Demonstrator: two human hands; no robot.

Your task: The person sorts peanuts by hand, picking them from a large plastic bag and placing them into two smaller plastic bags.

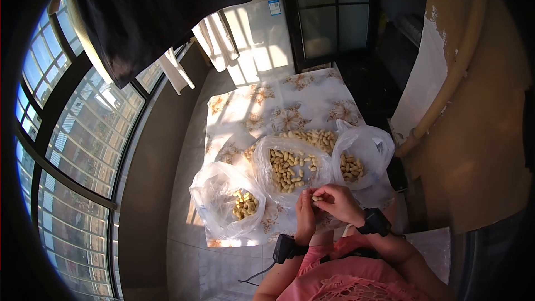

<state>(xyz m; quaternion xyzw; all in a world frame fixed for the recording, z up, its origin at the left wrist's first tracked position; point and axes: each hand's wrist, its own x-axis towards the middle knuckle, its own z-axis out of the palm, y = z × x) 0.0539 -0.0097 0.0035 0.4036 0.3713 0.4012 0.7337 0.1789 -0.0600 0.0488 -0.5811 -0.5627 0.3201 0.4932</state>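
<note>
In front of my body, near the table's front edge, my two hands meet with fingers pinched. A peanut [317, 198] in its shell shows between the fingertips of my right hand [340, 205]. My left hand [305, 216] is closed right beside it, its fingertips up against the same spot; what lies inside them is partly hidden. Just beyond my hands, a clear plastic bag [262, 170] stands open with many peanuts [287, 171] in it. To the left, another plastic bag [214, 189] holds a smaller heap of peanuts [245, 204]. A third bag [373, 145] on the right contains some peanuts [351, 168].
The bags rest on a table with a flowered cloth [317, 92]. More peanuts [312, 138] lie behind the middle bag. Barred windows [83, 134] run along the left, with dark clothing [161, 17] hanging above. A pipe [446, 97] follows the right wall.
</note>
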